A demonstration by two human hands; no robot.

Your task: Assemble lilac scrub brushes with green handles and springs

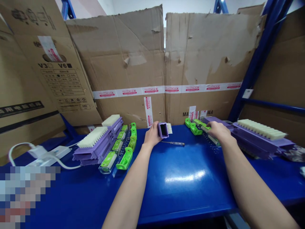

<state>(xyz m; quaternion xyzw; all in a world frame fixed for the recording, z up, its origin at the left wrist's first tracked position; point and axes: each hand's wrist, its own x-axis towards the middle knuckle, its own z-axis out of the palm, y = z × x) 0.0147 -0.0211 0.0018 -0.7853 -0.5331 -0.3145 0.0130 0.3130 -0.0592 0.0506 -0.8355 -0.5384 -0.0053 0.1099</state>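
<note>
My left hand [152, 135] is closed around a hollow purple brush housing [163, 130], its open end toward me and its cream bristles pointing right. Just below that housing lies a screwdriver [177, 143] with a clear handle. My right hand [220, 132] reaches down at the right, its fingers curled over a clear box with a green top [213, 139] in a row of similar parts. The fingertips are partly hidden and slightly blurred. Bright green end caps [195, 129] lie just left of this row.
Purple brush housings [95, 143] with bristles stand at left, beside clear boxes [108, 163], springs and green caps [125, 159]. More brush housings [259, 135] lie at right. A white power strip [50, 157] is far left. Cardboard sheets [128, 63] wall the back of the blue table [181, 197].
</note>
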